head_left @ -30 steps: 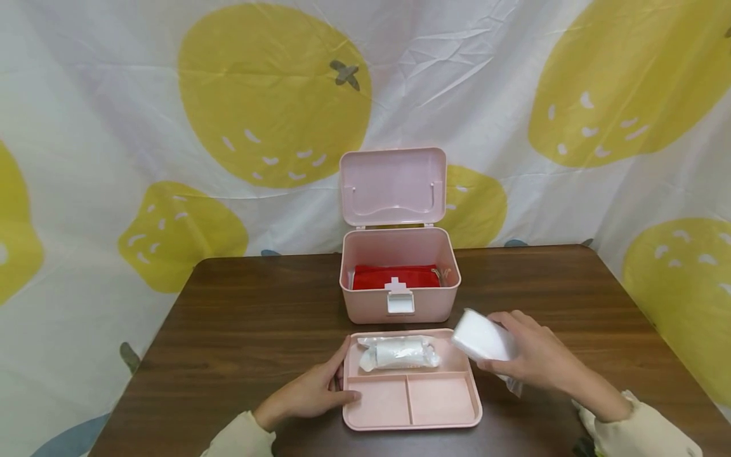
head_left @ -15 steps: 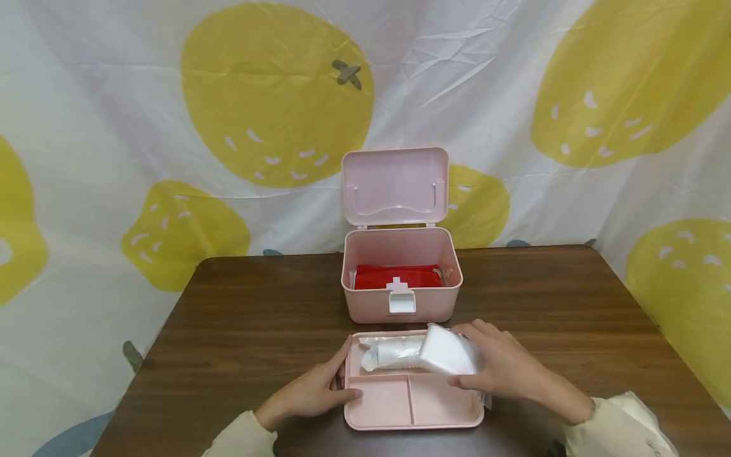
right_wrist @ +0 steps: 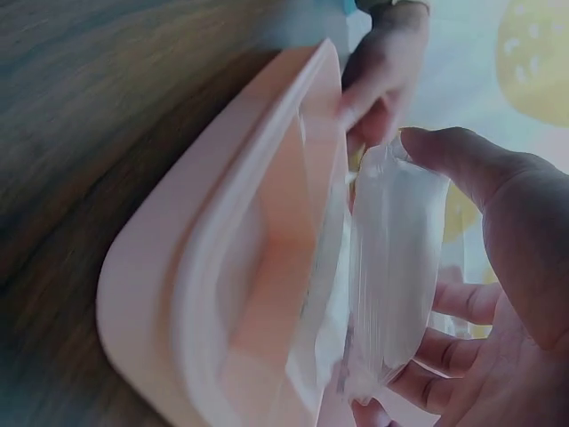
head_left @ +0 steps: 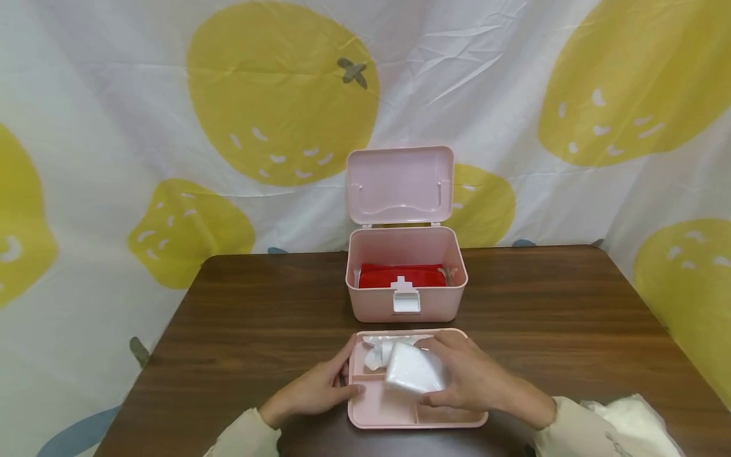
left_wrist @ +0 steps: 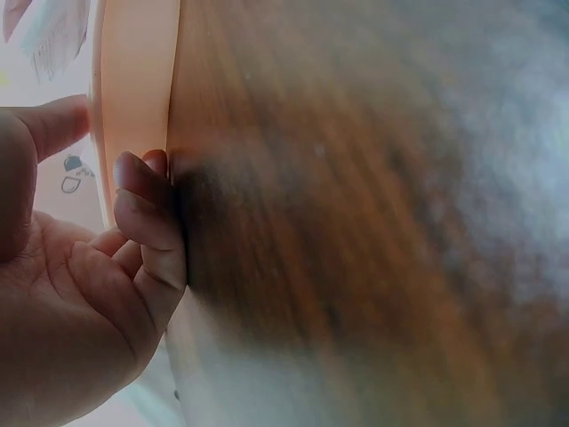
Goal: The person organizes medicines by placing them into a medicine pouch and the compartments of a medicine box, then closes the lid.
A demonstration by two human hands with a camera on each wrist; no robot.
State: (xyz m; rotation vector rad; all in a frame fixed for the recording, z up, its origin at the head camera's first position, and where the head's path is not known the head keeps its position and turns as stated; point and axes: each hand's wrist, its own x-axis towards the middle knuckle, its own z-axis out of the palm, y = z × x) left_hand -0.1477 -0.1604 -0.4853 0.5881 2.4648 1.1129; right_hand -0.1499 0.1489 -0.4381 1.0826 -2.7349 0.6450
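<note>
A pale pink divided tray (head_left: pixel 379 409) lies on the brown table. At its left side my left hand (head_left: pixel 314 390) grips the edge, thumb over the rim and fingers curled against the outer wall (left_wrist: pixel 138 80), as the left wrist view shows. Above the tray, my right hand (head_left: pixel 474 384) holds a white block-shaped pack (head_left: pixel 411 369) in clear plastic between thumb and fingers. The pack is tilted and overlaps the divider between compartments. A white roll in clear wrapping (head_left: pixel 375 354) lies in the long back compartment, partly hidden by the pack and right hand.
Behind the tray stands a pink first-aid box (head_left: pixel 371 308) with its lid (head_left: pixel 400 181) raised. A red pouch (head_left: pixel 377 276) lies inside it. A crumpled white item (head_left: pixel 636 416) is beside my right sleeve. A lemon-patterned cloth (head_left: pixel 297 222) hangs behind the table.
My right hand has carried the white pack leftward from the tray's right edge to over its middle. The left hand keeps its grip on the tray's left side.
</note>
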